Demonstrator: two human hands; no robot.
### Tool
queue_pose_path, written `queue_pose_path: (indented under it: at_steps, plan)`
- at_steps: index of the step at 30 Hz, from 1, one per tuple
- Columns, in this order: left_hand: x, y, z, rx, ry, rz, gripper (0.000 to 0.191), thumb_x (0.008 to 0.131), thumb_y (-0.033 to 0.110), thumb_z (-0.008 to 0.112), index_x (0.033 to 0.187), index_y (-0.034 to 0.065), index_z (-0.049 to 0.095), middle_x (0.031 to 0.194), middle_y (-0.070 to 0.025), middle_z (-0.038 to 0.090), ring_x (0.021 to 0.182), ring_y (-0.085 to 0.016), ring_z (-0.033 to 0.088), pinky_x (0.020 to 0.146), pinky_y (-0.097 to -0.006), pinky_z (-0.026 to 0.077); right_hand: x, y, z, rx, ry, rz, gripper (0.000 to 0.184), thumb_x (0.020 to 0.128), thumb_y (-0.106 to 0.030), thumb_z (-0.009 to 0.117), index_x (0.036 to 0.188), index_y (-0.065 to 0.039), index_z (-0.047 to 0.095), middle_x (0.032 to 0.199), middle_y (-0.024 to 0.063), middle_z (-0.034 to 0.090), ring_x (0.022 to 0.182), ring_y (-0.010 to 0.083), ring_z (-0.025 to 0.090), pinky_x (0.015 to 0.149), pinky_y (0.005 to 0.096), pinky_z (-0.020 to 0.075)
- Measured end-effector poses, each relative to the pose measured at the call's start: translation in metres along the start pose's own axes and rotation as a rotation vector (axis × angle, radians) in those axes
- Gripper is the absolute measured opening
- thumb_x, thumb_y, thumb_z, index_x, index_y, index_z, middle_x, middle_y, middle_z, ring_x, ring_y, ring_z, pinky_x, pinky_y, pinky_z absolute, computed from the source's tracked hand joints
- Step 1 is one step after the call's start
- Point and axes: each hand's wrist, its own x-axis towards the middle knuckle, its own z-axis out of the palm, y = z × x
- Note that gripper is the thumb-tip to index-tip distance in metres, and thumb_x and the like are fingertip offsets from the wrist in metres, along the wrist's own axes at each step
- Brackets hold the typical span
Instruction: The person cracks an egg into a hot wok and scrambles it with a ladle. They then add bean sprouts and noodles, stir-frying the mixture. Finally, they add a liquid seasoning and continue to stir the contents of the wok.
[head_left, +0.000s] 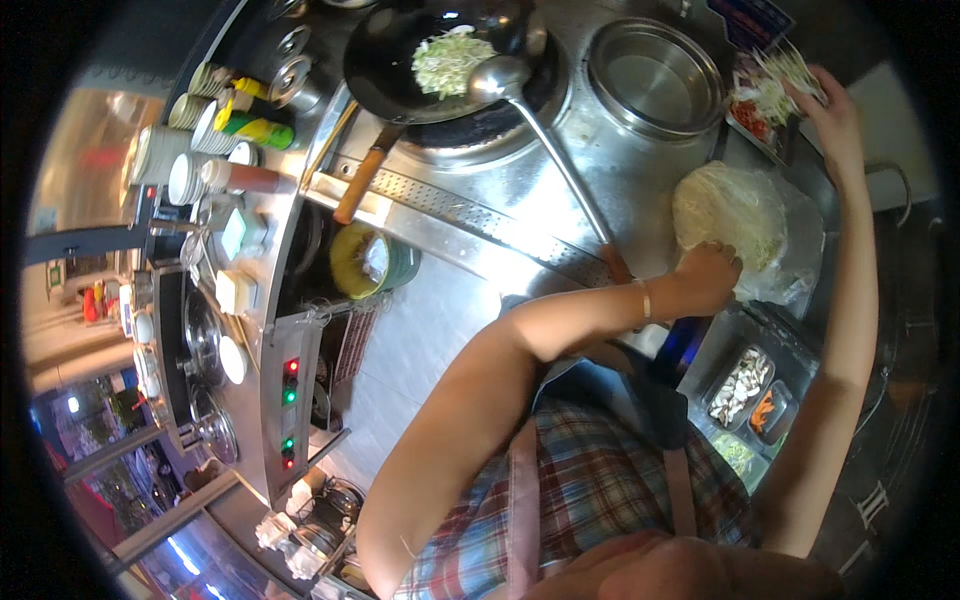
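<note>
My left hand (709, 279), with a band on its wrist, has curled fingers at the near edge of a clear plastic bag (727, 214) of pale shredded food. At the upper right, my right hand (829, 105) grips pale shredded vegetables (787, 79) above a metal tray (780, 154) that also has red pieces in it. A black wok (375, 71) on the burner contains shredded cabbage (450, 61). The bowl of a steel ladle (559, 146) rests over the wok, and its wooden grip lies at the counter's near edge.
Right of the wok sits a round metal basin (652, 82) of clear liquid. Containers of sliced mushrooms (739, 390) and orange strips (761, 412) lie at my right side. Bottles, stacked bowls (184, 176) and pot lids line the left counter, near a green bucket (401, 262).
</note>
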Motion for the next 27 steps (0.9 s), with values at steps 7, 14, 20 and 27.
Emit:
queue_pose_path:
  at_steps: [7, 14, 20, 27]
  plan:
    - [-0.158, -0.085, -0.079, -0.33, 0.133, -0.157, 0.033, 0.079, 0.017, 0.061, 0.108, 0.003, 0.056, 0.098, -0.0165, 0.059, 0.087, -0.03, 0.06, 0.074, -0.0386, 0.049, 0.103, -0.135, 0.199, 0.505, -0.196, -0.063, 0.02, 0.073, 0.001, 0.064, 0.093, 0.002, 0.059, 0.085, 0.009, 0.065, 0.077, 0.0154, 0.062, 0.066, 0.0262, 0.0499]
    - [-0.342, -0.193, -0.133, -0.603, 0.217, -0.584, 0.027, 0.085, 0.008, 0.06, 0.111, 0.0016, 0.056, 0.099, -0.0104, 0.062, 0.086, -0.016, 0.061, 0.074, -0.0289, 0.05, 0.12, -0.158, 0.391, 0.263, -0.176, -0.259, 0.029, 0.073, -0.014, 0.069, 0.102, -0.009, 0.062, 0.093, 0.0079, 0.066, 0.083, 0.0207, 0.063, 0.074, 0.0288, 0.0488]
    - [-0.424, -0.243, -0.197, -1.288, 0.449, -0.978, 0.026, 0.095, 0.02, 0.042, 0.11, 0.0037, 0.056, 0.101, -0.0102, 0.064, 0.082, -0.014, 0.064, 0.07, -0.0262, 0.052, -0.037, -0.094, 0.335, -0.112, -0.276, 0.004, 0.034, 0.073, -0.032, 0.071, 0.073, -0.003, 0.052, 0.062, 0.0117, 0.055, 0.056, 0.0236, 0.054, 0.054, 0.036, 0.042]
    - [-0.369, -0.272, -0.255, -2.053, 0.296, -0.63, 0.05, 0.091, 0.043, 0.044, 0.116, 0.0002, 0.049, 0.099, -0.0107, 0.061, 0.084, -0.015, 0.061, 0.066, -0.0226, 0.049, -0.185, -0.019, 0.292, -0.31, -0.599, 0.436, 0.049, 0.076, -0.034, 0.069, 0.107, -0.004, 0.046, 0.087, 0.0174, 0.06, 0.083, 0.03, 0.06, 0.073, 0.0399, 0.0462]
